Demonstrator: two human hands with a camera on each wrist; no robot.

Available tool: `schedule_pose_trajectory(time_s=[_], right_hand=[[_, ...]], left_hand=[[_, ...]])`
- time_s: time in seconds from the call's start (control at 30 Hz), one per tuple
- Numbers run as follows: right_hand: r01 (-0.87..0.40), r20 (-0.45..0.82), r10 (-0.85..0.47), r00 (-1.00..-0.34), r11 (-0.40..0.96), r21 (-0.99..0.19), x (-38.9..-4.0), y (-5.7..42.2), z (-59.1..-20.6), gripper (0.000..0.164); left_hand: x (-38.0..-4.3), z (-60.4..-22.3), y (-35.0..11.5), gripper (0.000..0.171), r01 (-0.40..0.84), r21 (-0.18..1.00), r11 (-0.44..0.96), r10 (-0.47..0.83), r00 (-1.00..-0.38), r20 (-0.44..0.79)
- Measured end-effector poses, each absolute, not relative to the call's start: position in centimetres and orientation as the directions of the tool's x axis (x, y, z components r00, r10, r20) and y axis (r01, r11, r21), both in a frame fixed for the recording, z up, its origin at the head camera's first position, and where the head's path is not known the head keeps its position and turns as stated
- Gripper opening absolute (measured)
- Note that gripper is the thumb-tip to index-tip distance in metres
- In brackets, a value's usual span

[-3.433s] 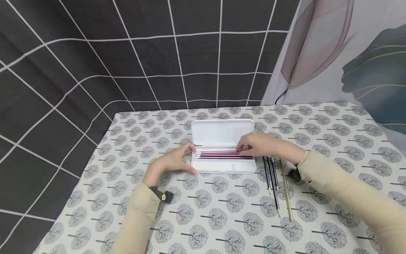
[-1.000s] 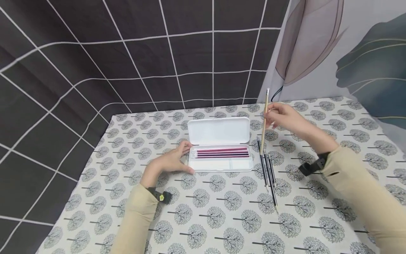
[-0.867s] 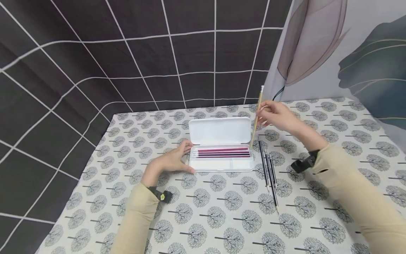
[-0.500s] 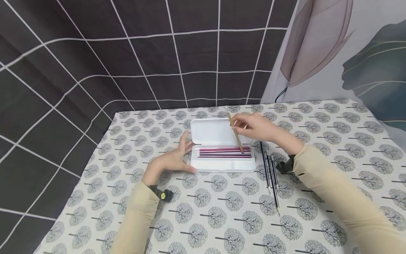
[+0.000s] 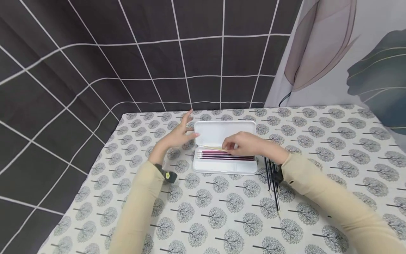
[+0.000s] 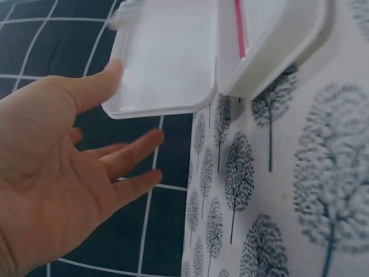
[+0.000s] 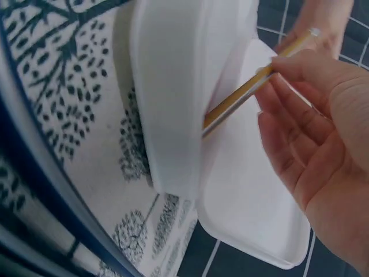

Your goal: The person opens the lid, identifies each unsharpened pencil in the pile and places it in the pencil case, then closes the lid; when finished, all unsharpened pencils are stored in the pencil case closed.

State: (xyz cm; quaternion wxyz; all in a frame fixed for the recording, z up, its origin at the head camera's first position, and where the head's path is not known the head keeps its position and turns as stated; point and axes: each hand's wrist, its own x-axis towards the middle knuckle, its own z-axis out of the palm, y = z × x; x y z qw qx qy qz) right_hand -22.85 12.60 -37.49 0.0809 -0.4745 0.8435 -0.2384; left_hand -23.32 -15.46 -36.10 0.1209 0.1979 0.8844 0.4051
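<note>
A white pencil case (image 5: pixel 225 168) lies on the table with its lid (image 5: pixel 210 131) tilted up at the back. Several dark and pink pencils (image 5: pixel 219 157) lie side by side in its rear compartment. My right hand (image 5: pixel 243 144) pinches a gold pencil (image 7: pixel 236 96) between thumb and fingertips, over the case. Its white eraser end points left, and its lower end is inside the case in the right wrist view. My left hand (image 6: pixel 63 156) is spread at the lid's left edge, thumb tip overlapping the rim and fingers extended behind it.
Several dark pencils (image 5: pixel 274 197) lie on the tree-print tablecloth (image 5: pixel 222 218) right of the case, partly under my right wrist. A dark grid-patterned curtain (image 5: pixel 203 53) hangs behind the table, and a leaf-print curtain (image 5: pixel 323 46) at the right.
The right hand picked up the gold pencil from the table, carried it left to the case and lowered it flatter. The left hand left the case's side and rose to the lid's edge.
</note>
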Motion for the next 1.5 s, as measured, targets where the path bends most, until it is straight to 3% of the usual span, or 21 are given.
schedule_pose_trajectory(time_s=[0.17, 0.3, 0.43, 0.53, 0.6, 0.67, 0.8, 1.0, 1.13, 1.3, 1.5], right_hand=[[-0.767, 0.062, -0.853, -0.519, 0.432, -0.474, -23.5, 13.0, -37.3, 0.013], [-0.732, 0.099, -0.818, -0.567, 0.445, -0.516, -24.9, 14.0, -35.9, 0.016], [-0.667, 0.205, -0.711, -0.672, 0.462, -0.585, -26.7, 14.9, -34.9, 0.018], [-0.559, 0.278, -0.541, -0.793, 0.468, -0.684, -26.9, 15.1, -33.7, 0.016], [-0.483, 0.273, -0.45, -0.85, 0.46, -0.746, -27.7, 15.3, -33.6, 0.016], [-0.394, 0.184, -0.44, -0.879, 0.454, -0.799, -28.4, 15.8, -33.7, 0.022], [-0.266, -0.016, -0.566, -0.824, 0.412, -0.872, -30.6, 17.9, -35.0, 0.037], [-0.144, -0.179, -0.624, -0.761, 0.431, -0.891, -30.3, 20.3, -35.8, 0.043], [-0.163, -0.189, -0.613, -0.768, 0.472, -0.867, -29.1, 20.7, -35.7, 0.045], [-0.263, -0.14, -0.644, -0.752, 0.488, -0.832, -27.0, 21.2, -35.3, 0.042], [-0.397, -0.071, -0.678, -0.732, 0.508, -0.764, -21.7, 21.5, -36.1, 0.037]], left_hand=[[-24.8, -35.8, -15.1, 0.061, 0.223, 0.699, 0.679, 0.426, -0.895, -0.129], [-26.1, -35.5, -14.7, 0.051, 0.22, 0.688, 0.692, 0.427, -0.893, -0.143], [-27.5, -35.4, -14.3, 0.039, 0.203, 0.737, 0.644, 0.437, -0.889, -0.137], [-28.3, -35.3, -13.9, 0.034, 0.198, 0.782, 0.591, 0.458, -0.88, -0.123], [-28.8, -35.3, -13.8, 0.033, 0.197, 0.814, 0.547, 0.471, -0.876, -0.104], [-29.2, -35.4, -13.6, 0.031, 0.193, 0.845, 0.499, 0.478, -0.875, -0.082], [-29.5, -35.2, -13.6, 0.03, 0.205, 0.866, 0.457, 0.492, -0.869, -0.055], [-27.6, -34.6, -14.6, 0.028, 0.262, 0.748, 0.609, 0.403, -0.915, -0.007], [-25.5, -34.6, -14.7, 0.024, 0.281, 0.682, 0.675, 0.33, -0.942, 0.062], [-23.1, -34.7, -14.5, 0.02, 0.322, 0.685, 0.654, 0.321, -0.938, 0.134], [-18.5, -34.6, -14.7, 0.023, 0.312, 0.712, 0.629, 0.433, -0.901, 0.013]])
